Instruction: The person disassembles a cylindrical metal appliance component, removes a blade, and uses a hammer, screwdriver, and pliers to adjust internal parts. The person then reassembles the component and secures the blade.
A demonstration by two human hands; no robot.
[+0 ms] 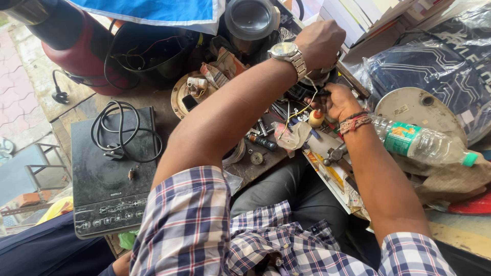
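My left hand [321, 42], with a metal wristwatch [289, 53] on its wrist, is closed over a small dark appliance part [315, 77] at the back of the cluttered bench. My right hand [337, 100], wearing red thread bands, grips the same part from the near side; its fingers are hidden under the left hand. A yellow wire [299, 111] trails down from the part. A small orange-capped bottle [316, 118] and a crumpled cloth [292, 136] lie just below the hands, among screwdrivers [262, 141] and loose metal bits.
A black induction cooktop [110, 179] with a coiled black cord [121, 130] lies at left. A red cylinder [76, 48] and a mixer jar [250, 20] stand behind. At right are a plastic water bottle [422, 145], a round metal lid [417, 110] and plastic-wrapped goods [450, 56].
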